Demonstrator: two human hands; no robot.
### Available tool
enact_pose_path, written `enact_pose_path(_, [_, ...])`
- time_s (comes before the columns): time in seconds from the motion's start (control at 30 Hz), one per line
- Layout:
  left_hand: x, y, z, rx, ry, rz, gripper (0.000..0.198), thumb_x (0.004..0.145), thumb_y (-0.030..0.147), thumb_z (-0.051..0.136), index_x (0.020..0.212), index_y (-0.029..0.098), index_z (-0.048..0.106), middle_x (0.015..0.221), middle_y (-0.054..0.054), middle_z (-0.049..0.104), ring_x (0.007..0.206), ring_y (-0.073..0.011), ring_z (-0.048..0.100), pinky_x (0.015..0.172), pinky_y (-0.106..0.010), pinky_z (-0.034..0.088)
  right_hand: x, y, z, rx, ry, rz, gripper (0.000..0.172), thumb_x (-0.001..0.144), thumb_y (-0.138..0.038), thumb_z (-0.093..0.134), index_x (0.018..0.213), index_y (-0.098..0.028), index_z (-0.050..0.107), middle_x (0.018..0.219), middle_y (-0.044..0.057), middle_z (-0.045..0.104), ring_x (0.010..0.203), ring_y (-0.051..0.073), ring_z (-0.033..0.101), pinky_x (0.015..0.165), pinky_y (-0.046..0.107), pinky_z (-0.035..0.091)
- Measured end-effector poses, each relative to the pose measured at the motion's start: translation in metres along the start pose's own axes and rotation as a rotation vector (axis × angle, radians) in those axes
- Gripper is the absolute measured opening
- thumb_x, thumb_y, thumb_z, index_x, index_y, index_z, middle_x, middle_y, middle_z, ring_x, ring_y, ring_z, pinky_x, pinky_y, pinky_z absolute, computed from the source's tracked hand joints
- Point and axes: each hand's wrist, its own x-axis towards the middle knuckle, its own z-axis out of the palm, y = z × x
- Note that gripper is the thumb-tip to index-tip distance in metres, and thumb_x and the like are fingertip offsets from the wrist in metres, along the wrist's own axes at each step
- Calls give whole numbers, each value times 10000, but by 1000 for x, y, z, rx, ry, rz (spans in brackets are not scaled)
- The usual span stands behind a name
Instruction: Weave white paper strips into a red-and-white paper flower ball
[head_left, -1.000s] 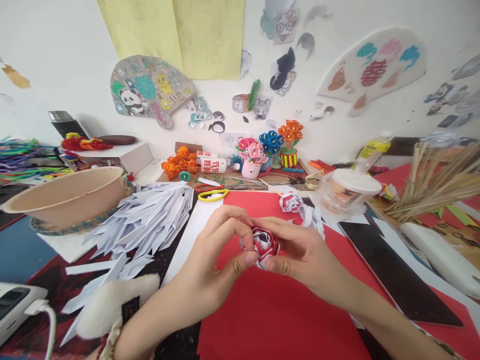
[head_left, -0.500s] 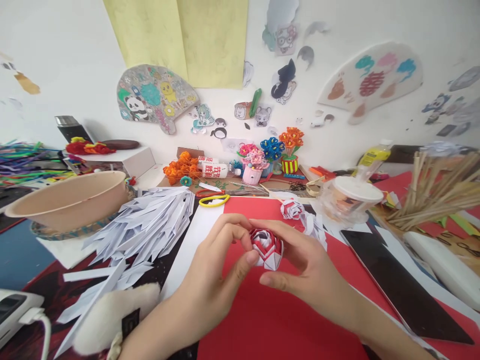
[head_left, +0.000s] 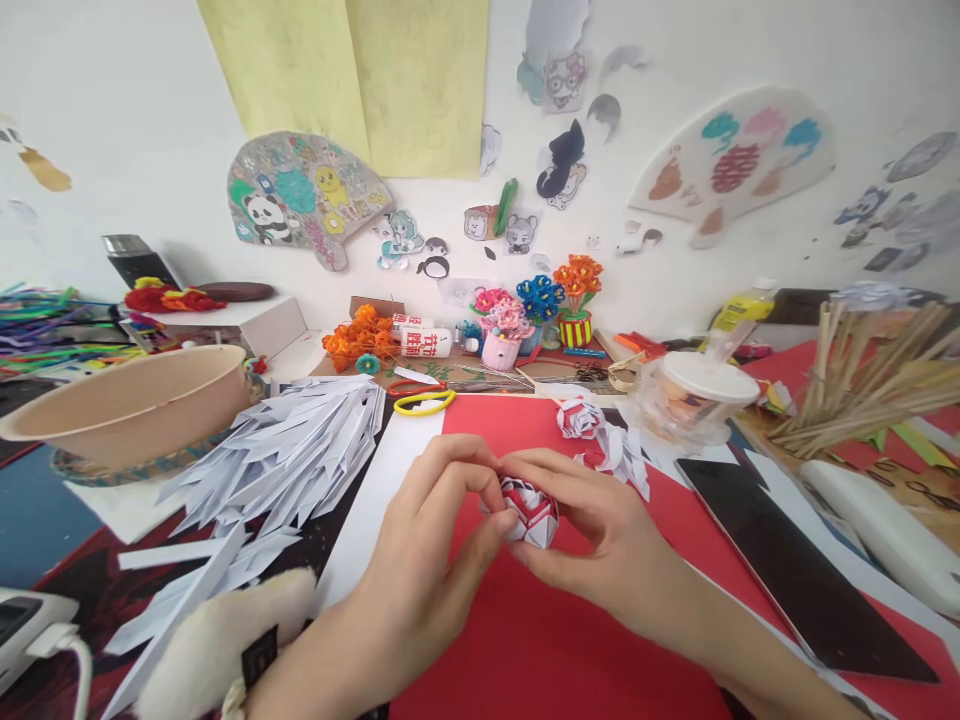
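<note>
Between my two hands, a folded paper flower in red and white is held above the red paper sheet. My left hand pinches its left side between thumb and fingers. Around the right side and back curl the fingers of my right hand, with the thumb at the lower front edge. The fingers cover part of the flower's back and sides. Beyond my right hand lies another red and white paper flower, with white folded paper trailing from it.
Left of the sheet is a pile of folded white paper strips, beside a beige basin. A black tablet lies on the right. Yellow-handled scissors and small flower pots stand at the back.
My right thumb has moved in to the flower's lower edge, closing the gap that was there. The flower has tilted and its top centre shows less. The view has shifted slightly.
</note>
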Motion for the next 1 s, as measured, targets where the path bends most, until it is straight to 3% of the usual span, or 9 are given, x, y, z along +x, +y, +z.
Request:
enact_pose_path(0.27, [2, 1, 2, -18, 25, 12, 147, 953, 84, 528, 928, 223, 488, 1041, -13, 528, 984, -127, 551, 871, -213, 441, -3, 0, -1, 71, -39, 69, 446, 878, -201, 702, 1295, -341, 635, 1341, 31, 618, 1253, 250, 578, 1053, 392, 489])
enact_pose_path(0.4, [3, -1, -1, -42, -9, -18, 138, 968, 108, 521, 913, 229, 483, 1094, -11, 539, 1026, -125, 556, 876, -209, 432, -5, 5, -5, 203, -2, 117, 664, 827, -271, 791, 1405, -396, 491, 1426, 14, 543, 1244, 230, 569, 1034, 368, 505])
enact_pose_path(0.43, [3, -2, -2, -51, -19, -29, 134, 974, 116, 515, 911, 230, 483, 1096, -8, 539, 1025, -123, 556, 871, -208, 428, -4, 6, -7, 209, 47, 102, 637, 826, -287, 794, 1383, -400, 506, 1400, 12, 552, 1183, 218, 596, 1007, 358, 516])
enact_pose_path(0.53, [3, -4, -4, -99, -21, -69, 118, 993, 157, 499, 903, 232, 485, 1085, -1, 531, 1017, -122, 546, 875, -213, 410, -2, 6, -16, 105, 287, -24, 159, 905, -300, 707, 1058, -327, 672, 1084, 9, 627, 918, 174, 606, 845, 308, 525])
enact_pose_path(0.57, [3, -4, -4, -121, -18, -91, 116, 1000, 174, 495, 899, 231, 484, 1084, 1, 527, 1015, -122, 540, 881, -216, 402, -1, 5, -19, 42, 306, -60, 41, 912, -283, 698, 944, -301, 680, 966, 1, 621, 857, 166, 588, 806, 295, 504])
enact_pose_path(0.63, [3, -5, -5, -172, -25, -142, 119, 1010, 203, 484, 895, 232, 485, 1091, 3, 520, 1015, -123, 528, 892, -221, 387, 0, 2, -23, -13, 237, -67, 87, 920, -264, 688, 836, -274, 668, 838, -8, 616, 806, 163, 574, 734, 285, 470])
enact_pose_path(0.73, [4, -6, -7, -267, -68, -196, 129, 1019, 241, 476, 890, 232, 485, 1085, 6, 520, 1009, -125, 521, 891, -229, 378, 1, -3, -24, -13, 149, -34, 86, 923, -281, 688, 839, -271, 673, 826, -18, 626, 771, 149, 567, 678, 276, 439])
enact_pose_path(1.0, [8, -3, -8, -407, -182, -283, 162, 1030, 296, 445, 891, 223, 488, 1012, -9, 537, 954, -150, 524, 860, -273, 389, 1, -5, -21, -25, 104, 2, 87, 912, -241, 697, 837, -273, 666, 812, -45, 630, 731, 127, 548, 646, 269, 405])
